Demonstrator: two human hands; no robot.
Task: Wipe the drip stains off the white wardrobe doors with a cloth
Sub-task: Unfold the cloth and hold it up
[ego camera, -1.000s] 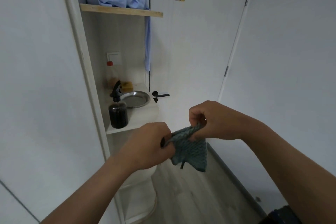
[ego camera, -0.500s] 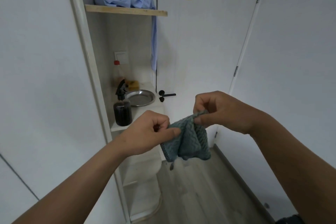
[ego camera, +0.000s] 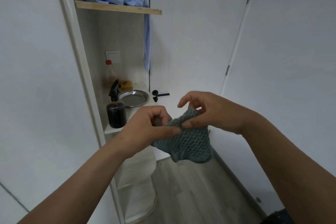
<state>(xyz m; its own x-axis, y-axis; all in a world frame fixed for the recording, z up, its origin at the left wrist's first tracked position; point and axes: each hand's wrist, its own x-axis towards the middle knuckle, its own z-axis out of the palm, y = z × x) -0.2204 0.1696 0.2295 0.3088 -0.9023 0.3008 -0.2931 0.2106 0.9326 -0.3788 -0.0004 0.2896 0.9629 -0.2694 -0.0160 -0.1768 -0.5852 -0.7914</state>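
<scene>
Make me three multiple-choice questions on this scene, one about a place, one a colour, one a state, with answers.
1. Where is the metal dish?
A. on the lower shelf beside the dark spray bottle
B. on the floor
C. on the top shelf

2. What colour is the cloth?
A. red
B. grey-green
C. yellow

3. How is the cloth held?
A. draped on the door handle
B. by one hand
C. by both hands

Answers: 1 A, it sits right of the bottle; 2 B, its knit looks grey-green; 3 C, left hand and right hand both pinch it.
</scene>
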